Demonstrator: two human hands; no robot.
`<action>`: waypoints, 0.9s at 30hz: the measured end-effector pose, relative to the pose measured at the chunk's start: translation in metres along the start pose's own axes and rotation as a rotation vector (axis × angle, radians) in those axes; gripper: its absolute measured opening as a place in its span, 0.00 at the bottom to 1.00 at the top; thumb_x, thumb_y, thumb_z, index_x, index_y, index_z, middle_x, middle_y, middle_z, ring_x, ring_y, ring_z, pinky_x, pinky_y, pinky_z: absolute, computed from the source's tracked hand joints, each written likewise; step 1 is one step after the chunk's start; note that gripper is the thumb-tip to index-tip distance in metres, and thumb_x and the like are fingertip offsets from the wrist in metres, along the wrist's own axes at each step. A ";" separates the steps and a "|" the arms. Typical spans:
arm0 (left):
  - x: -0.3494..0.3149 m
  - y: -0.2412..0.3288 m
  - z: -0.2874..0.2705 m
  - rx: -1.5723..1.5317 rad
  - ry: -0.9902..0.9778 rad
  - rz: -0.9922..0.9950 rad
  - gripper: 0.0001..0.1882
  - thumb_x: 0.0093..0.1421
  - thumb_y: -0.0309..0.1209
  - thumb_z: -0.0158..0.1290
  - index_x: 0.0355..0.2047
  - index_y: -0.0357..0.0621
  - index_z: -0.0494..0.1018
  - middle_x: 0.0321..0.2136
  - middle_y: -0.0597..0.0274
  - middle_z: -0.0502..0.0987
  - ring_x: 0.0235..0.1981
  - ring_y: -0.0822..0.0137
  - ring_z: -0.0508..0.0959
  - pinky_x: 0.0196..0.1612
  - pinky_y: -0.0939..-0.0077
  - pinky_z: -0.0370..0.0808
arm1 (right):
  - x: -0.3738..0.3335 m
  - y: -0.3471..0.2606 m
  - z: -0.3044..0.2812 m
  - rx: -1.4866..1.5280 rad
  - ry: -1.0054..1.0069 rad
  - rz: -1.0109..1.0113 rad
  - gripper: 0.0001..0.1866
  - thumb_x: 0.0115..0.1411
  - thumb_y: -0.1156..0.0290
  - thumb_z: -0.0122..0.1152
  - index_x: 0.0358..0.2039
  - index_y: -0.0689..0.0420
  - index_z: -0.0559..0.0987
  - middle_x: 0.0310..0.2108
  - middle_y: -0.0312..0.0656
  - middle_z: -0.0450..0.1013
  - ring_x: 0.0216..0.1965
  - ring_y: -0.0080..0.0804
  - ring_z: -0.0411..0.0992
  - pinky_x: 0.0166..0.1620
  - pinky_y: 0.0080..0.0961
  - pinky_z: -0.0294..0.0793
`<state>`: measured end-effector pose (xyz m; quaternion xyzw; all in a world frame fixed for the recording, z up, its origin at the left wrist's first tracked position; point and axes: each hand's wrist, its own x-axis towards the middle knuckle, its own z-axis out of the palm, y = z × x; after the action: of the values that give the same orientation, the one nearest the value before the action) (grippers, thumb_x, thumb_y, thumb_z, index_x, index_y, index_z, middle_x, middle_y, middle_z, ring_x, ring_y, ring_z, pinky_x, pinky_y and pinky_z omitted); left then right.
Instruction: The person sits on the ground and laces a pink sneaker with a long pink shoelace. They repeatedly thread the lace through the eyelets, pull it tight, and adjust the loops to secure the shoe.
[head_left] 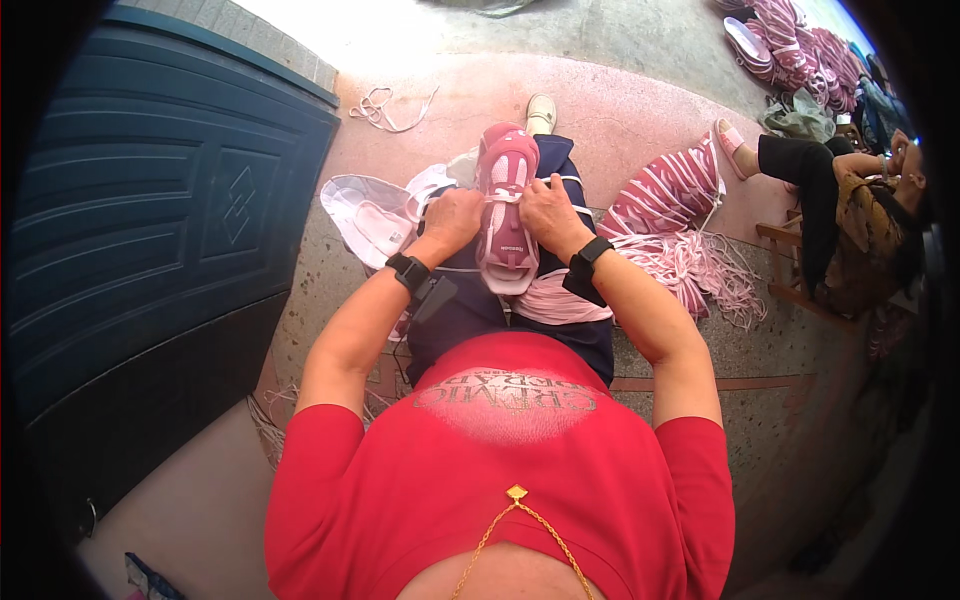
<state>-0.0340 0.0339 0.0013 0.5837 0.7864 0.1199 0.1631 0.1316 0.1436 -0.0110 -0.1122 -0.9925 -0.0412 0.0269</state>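
Note:
A pink shoe upper [506, 247] lies lengthwise over my lap, its toe pointing away from me. A white shoelace [503, 196] runs across its middle. To the left of the shoe, my left hand [453, 217] is closed, pinching one side of the lace. On the opposite side my right hand [552, 213] is closed on the lace too, with the fingers bent close to the shoe's edge. The fingertips of both hands are partly hidden. Dark bands with small devices sit on both wrists.
A striped bundle of pink shoe uppers [662, 192] and a heap of pale pink laces [690, 268] lie at my right. A whitish bag [365, 212] is on the left, near a blue door [170, 180]. A loose lace [385, 108] lies ahead. Another person [865, 210] sits at right.

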 end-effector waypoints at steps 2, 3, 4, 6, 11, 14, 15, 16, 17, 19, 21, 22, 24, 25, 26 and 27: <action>0.004 -0.001 0.000 0.143 0.095 0.181 0.08 0.56 0.33 0.50 0.25 0.45 0.77 0.26 0.58 0.77 0.34 0.56 0.75 0.36 0.60 0.70 | -0.001 0.000 -0.001 0.070 0.021 0.097 0.07 0.50 0.70 0.53 0.25 0.54 0.80 0.27 0.38 0.73 0.36 0.32 0.69 0.42 0.36 0.62; 0.007 -0.001 0.000 0.189 0.127 0.250 0.07 0.55 0.33 0.51 0.24 0.46 0.76 0.25 0.59 0.76 0.35 0.57 0.74 0.35 0.60 0.69 | -0.002 0.000 -0.002 0.105 0.031 0.146 0.07 0.49 0.71 0.53 0.25 0.54 0.80 0.27 0.38 0.73 0.37 0.33 0.69 0.42 0.36 0.62; 0.008 0.001 0.000 0.234 0.157 0.319 0.07 0.54 0.33 0.52 0.22 0.47 0.76 0.24 0.60 0.76 0.35 0.58 0.72 0.35 0.59 0.68 | -0.003 -0.001 -0.003 0.107 0.056 0.182 0.07 0.49 0.71 0.53 0.25 0.54 0.80 0.28 0.38 0.73 0.37 0.33 0.69 0.42 0.36 0.62; 0.009 0.005 -0.001 0.292 0.118 0.281 0.07 0.54 0.34 0.53 0.22 0.48 0.76 0.25 0.62 0.76 0.35 0.58 0.72 0.36 0.60 0.67 | -0.003 -0.002 -0.005 0.110 0.107 0.251 0.06 0.49 0.71 0.53 0.25 0.54 0.79 0.28 0.37 0.72 0.37 0.33 0.69 0.41 0.36 0.62; 0.004 0.012 -0.001 0.182 0.224 0.110 0.08 0.52 0.37 0.56 0.23 0.48 0.76 0.27 0.63 0.76 0.36 0.59 0.71 0.36 0.61 0.64 | -0.010 -0.003 -0.002 0.157 0.077 0.302 0.06 0.49 0.70 0.55 0.25 0.55 0.79 0.30 0.38 0.72 0.37 0.33 0.68 0.39 0.35 0.61; -0.012 0.026 0.001 0.258 0.232 0.133 0.12 0.52 0.40 0.56 0.29 0.46 0.75 0.29 0.63 0.76 0.39 0.60 0.70 0.36 0.61 0.63 | -0.012 -0.013 -0.005 0.131 0.028 0.348 0.09 0.52 0.65 0.54 0.26 0.56 0.79 0.30 0.39 0.71 0.37 0.34 0.67 0.40 0.35 0.60; -0.015 0.029 0.001 0.271 0.195 0.114 0.13 0.52 0.41 0.56 0.31 0.46 0.74 0.30 0.63 0.76 0.39 0.59 0.70 0.36 0.61 0.63 | -0.013 -0.015 -0.007 0.125 0.008 0.369 0.11 0.53 0.63 0.54 0.27 0.56 0.79 0.30 0.40 0.71 0.37 0.34 0.67 0.40 0.35 0.60; -0.017 0.031 0.000 0.286 0.159 0.095 0.14 0.52 0.41 0.56 0.33 0.46 0.74 0.31 0.63 0.76 0.39 0.59 0.70 0.36 0.61 0.63 | -0.013 -0.017 -0.011 0.206 -0.050 0.379 0.13 0.55 0.61 0.53 0.30 0.57 0.79 0.32 0.41 0.71 0.38 0.36 0.67 0.40 0.35 0.59; -0.019 0.032 -0.001 0.301 0.122 0.076 0.15 0.52 0.41 0.56 0.35 0.45 0.73 0.32 0.63 0.75 0.40 0.59 0.70 0.36 0.60 0.64 | -0.013 -0.017 -0.013 0.235 -0.071 0.373 0.13 0.55 0.62 0.53 0.31 0.58 0.79 0.33 0.42 0.71 0.39 0.37 0.67 0.40 0.36 0.60; -0.014 0.028 -0.001 0.288 -0.034 0.034 0.14 0.53 0.37 0.53 0.37 0.44 0.72 0.35 0.60 0.75 0.41 0.56 0.71 0.39 0.57 0.67 | -0.014 -0.016 -0.014 0.290 -0.114 0.361 0.13 0.56 0.63 0.52 0.33 0.59 0.78 0.35 0.44 0.71 0.41 0.39 0.67 0.41 0.38 0.61; -0.009 0.022 -0.001 0.262 -0.128 0.026 0.12 0.53 0.34 0.51 0.37 0.43 0.72 0.35 0.58 0.75 0.42 0.54 0.71 0.40 0.54 0.68 | -0.010 -0.010 -0.010 0.325 -0.208 0.364 0.13 0.55 0.65 0.51 0.34 0.59 0.78 0.36 0.45 0.71 0.43 0.41 0.67 0.41 0.41 0.62; -0.007 0.025 -0.010 0.158 -0.167 0.018 0.12 0.53 0.29 0.48 0.37 0.40 0.72 0.35 0.54 0.75 0.41 0.51 0.72 0.44 0.55 0.69 | -0.007 -0.007 -0.006 0.344 -0.252 0.367 0.12 0.55 0.66 0.51 0.35 0.60 0.78 0.37 0.46 0.71 0.44 0.42 0.67 0.42 0.43 0.63; -0.004 0.009 0.000 0.045 -0.122 0.115 0.12 0.54 0.28 0.47 0.38 0.39 0.73 0.34 0.52 0.76 0.40 0.50 0.72 0.44 0.58 0.69 | -0.012 0.003 0.003 0.516 -0.180 0.370 0.12 0.54 0.68 0.51 0.35 0.59 0.78 0.38 0.46 0.71 0.44 0.44 0.67 0.42 0.45 0.64; -0.003 0.002 0.003 -0.011 -0.100 0.159 0.13 0.54 0.28 0.46 0.38 0.39 0.73 0.33 0.51 0.76 0.39 0.49 0.72 0.44 0.59 0.69 | -0.016 0.006 0.006 0.604 -0.144 0.366 0.12 0.54 0.68 0.50 0.35 0.58 0.78 0.38 0.47 0.71 0.44 0.45 0.67 0.42 0.46 0.65; -0.003 -0.004 0.006 -0.109 -0.108 0.111 0.14 0.52 0.28 0.47 0.38 0.42 0.75 0.35 0.52 0.76 0.41 0.49 0.71 0.47 0.61 0.70 | -0.020 0.006 0.010 0.621 -0.081 0.361 0.12 0.53 0.70 0.50 0.36 0.57 0.78 0.38 0.47 0.71 0.43 0.47 0.67 0.42 0.45 0.65; -0.004 -0.010 0.009 -0.144 -0.077 0.138 0.13 0.53 0.28 0.47 0.38 0.41 0.75 0.34 0.52 0.76 0.39 0.50 0.72 0.46 0.62 0.70 | -0.021 0.005 0.015 0.644 -0.028 0.357 0.12 0.52 0.70 0.51 0.36 0.57 0.78 0.38 0.46 0.71 0.43 0.45 0.67 0.42 0.44 0.65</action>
<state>-0.0382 0.0267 -0.0099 0.6274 0.7268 0.1644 0.2261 0.1529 0.1448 -0.0264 -0.2698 -0.9196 0.2803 0.0539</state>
